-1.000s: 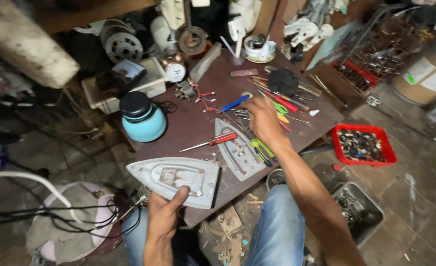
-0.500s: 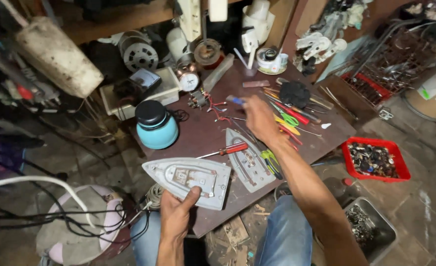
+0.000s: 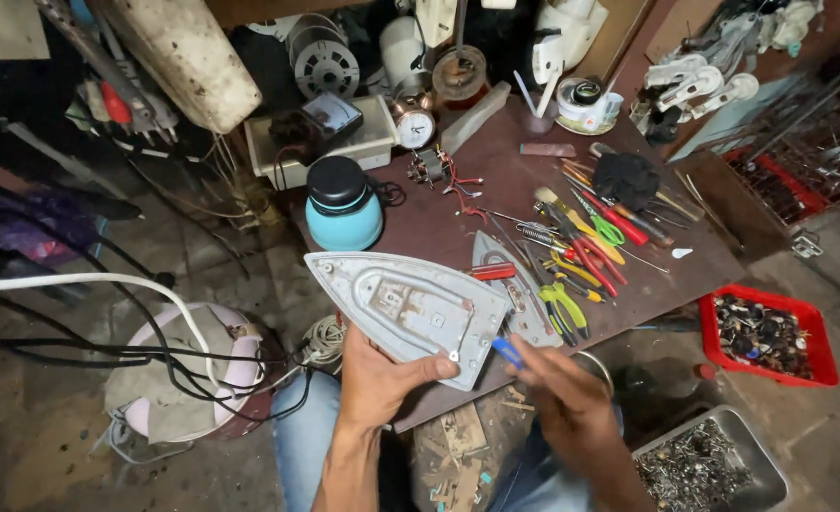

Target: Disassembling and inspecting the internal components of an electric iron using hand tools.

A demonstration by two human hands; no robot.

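1. Head view, what is held: the left hand grips the rear edge of a grey metal iron soleplate, its thumb pressed onto the upper face near a corner hole and the fingers wrapped underneath. The plate is lifted clear of the brown workbench, inner side up and nose pointing away to the left, which looks like a way to present its screw points to the other hand.
2. Head view, the tool: the right hand is curled around a blue-handled screwdriver, whose tip sits at the plate's rear right corner. The hand is blurred, so the exact finger hold is unclear, but the fingers are closed on the handle.
3. Head view, pose: both forearms rise from the bottom edge, wrists bent inward so the hands meet above the person's lap in blue jeans.
4. Head view, surroundings: a second grey iron plate lies on the bench just beyond, beside a spread of pliers and screwdrivers; a light blue kettle with a black lid stands behind the held plate.
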